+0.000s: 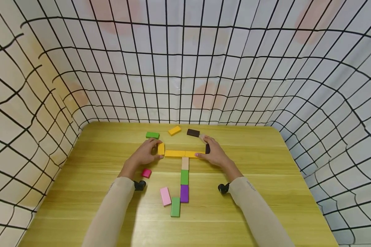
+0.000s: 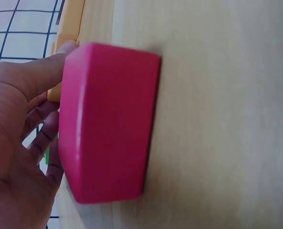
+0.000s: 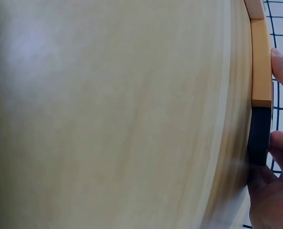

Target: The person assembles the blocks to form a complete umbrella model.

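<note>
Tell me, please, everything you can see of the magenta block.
The magenta block is plain and smooth, with a faint sheen and bevelled edges, perhaps painted wood. It looks whole and lies slightly turned on the table, below the left hand in the head view. Only the table appears to touch it.

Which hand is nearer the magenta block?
Left. The left hand is just beyond the magenta block, pinching a yellow block. The right hand is well off to its right, touching a black block.
</note>
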A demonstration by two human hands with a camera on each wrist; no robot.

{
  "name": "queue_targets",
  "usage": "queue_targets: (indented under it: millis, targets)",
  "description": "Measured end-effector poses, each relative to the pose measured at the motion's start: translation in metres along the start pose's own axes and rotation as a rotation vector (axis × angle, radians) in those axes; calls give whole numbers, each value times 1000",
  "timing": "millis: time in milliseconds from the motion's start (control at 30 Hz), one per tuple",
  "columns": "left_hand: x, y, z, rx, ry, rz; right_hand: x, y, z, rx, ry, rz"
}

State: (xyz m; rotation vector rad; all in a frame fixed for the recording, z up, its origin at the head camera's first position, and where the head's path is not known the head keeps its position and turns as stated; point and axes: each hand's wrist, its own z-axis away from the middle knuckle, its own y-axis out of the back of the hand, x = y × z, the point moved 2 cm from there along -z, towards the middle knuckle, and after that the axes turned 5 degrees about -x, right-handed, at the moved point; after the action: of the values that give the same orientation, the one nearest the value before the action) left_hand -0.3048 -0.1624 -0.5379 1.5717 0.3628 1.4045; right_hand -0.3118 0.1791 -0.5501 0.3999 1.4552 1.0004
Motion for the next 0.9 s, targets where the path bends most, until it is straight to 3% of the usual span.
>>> queue_targets:
  millis: [667,900]
  targets:
    - [-3,-3,3,21,-30,31,1,1,1,-15,12,-2]
    - [-3,3,8,20,-37,144,1,1,1,-4,11,-1]
